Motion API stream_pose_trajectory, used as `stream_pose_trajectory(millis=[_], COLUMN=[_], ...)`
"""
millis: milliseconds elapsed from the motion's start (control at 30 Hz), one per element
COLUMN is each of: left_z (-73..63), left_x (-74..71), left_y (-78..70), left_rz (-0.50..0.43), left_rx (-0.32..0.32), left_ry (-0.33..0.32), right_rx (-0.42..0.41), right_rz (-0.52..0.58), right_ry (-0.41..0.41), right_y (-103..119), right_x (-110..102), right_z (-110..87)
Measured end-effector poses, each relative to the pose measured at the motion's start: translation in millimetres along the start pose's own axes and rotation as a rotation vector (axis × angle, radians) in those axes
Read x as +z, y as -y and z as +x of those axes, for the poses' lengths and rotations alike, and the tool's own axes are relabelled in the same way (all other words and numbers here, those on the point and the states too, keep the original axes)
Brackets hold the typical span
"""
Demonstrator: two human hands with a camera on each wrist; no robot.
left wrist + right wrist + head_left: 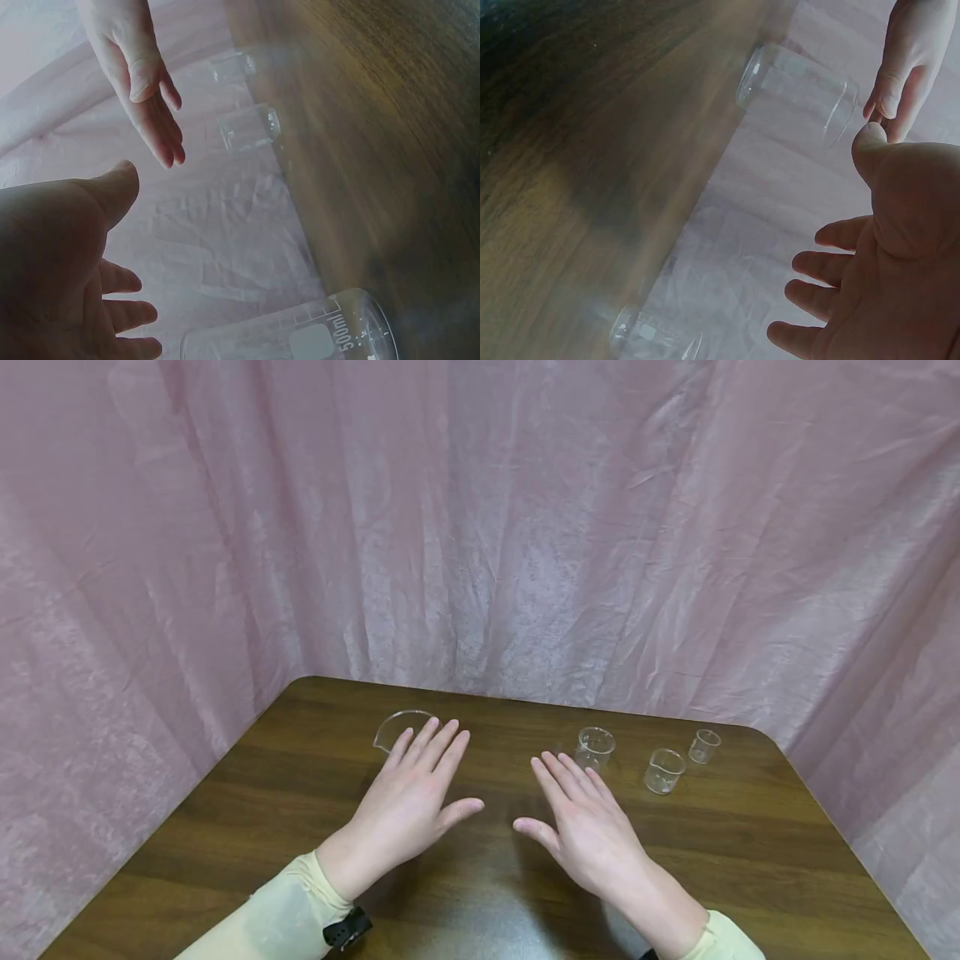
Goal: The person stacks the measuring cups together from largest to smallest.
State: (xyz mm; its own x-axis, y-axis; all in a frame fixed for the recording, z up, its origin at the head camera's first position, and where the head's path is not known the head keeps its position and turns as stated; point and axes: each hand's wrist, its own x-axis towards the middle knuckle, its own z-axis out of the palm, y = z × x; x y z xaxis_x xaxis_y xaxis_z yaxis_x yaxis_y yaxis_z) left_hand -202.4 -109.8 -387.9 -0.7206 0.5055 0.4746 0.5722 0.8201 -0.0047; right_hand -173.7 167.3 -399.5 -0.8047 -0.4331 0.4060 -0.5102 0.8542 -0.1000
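Note:
My left hand (405, 802) hovers over the left half of the table, palm down, its fingers straight and holding nothing. Behind its fingertips stands a large clear glass beaker (390, 732), partly hidden by the hand; the left wrist view shows a 500ml mark on this beaker (311, 339). My right hand (596, 835) is likewise extended and bare, thumb spread toward the left hand. Just beyond its fingers is a smaller beaker (596, 742), its lower part partly covered. To the right are another small beaker (664, 772) and the smallest one (705, 747).
All the glassware stands upright on a brown wood-grain table (495, 877) with rounded far corners. A pink curtain (480, 527) hangs behind the table and along both sides. A black band (347, 930) circles the left wrist beside a pale yellow sleeve (277, 910).

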Motion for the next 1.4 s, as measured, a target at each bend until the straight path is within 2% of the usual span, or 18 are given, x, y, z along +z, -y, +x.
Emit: stream_pose_trajectory(millis=[167,400,800,1400], left_z=[-0.4,-1.8,-3.0,-3.7], left_x=[-0.2,-0.9,-1.3,-0.1], left_y=[2.9,7.3,16.9,32.3], left_rz=[0.003,0.012,0.014,-0.001], left_rx=[-0.006,-0.036,-0.059,-0.103], left_ry=[-0.014,0.009,0.007,0.001], right_rx=[-0.002,-0.008,-0.003,-0.023], right_rz=[0.013,0.009,0.023,0.015], right_ry=[0.006,0.017,0.052,0.048], right_y=[2,4,6,10], right_x=[-2,0,2,7], right_z=[2.2,7.8,16.3,26.7])
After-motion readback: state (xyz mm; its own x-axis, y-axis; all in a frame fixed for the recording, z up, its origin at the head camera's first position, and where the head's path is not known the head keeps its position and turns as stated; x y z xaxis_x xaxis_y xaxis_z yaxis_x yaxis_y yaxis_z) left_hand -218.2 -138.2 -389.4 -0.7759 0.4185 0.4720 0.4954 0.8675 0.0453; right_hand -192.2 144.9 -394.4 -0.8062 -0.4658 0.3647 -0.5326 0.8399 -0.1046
